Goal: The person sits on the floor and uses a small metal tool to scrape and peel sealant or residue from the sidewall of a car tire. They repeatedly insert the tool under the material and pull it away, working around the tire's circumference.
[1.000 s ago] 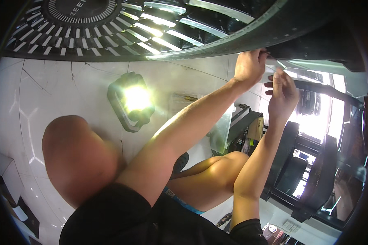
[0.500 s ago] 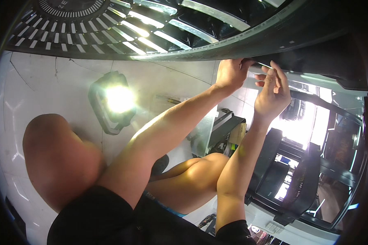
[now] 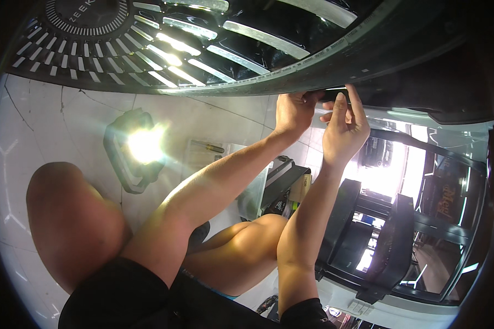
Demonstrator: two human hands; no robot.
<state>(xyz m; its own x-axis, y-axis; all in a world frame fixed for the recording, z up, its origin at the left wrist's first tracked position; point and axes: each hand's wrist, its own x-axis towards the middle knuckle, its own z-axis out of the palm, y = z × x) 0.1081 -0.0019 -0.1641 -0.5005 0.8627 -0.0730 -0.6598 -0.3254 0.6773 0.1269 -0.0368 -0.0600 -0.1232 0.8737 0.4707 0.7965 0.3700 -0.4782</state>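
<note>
At the lower edge of the tyre (image 3: 313,71), we cannot tell whether our left hand (image 3: 295,114) grips; our right hand (image 3: 346,127) has parted fingers. Likely stiff, heavy: hold underneath.

The pale tiled floor (image 3: 55,131) carries a lit work lamp (image 3: 144,147) left of the left hand (image 3: 295,115), and, lower and nearer the body than that hand, a clear plastic box (image 3: 251,198) beside a black tool carrier (image 3: 283,185).
</note>
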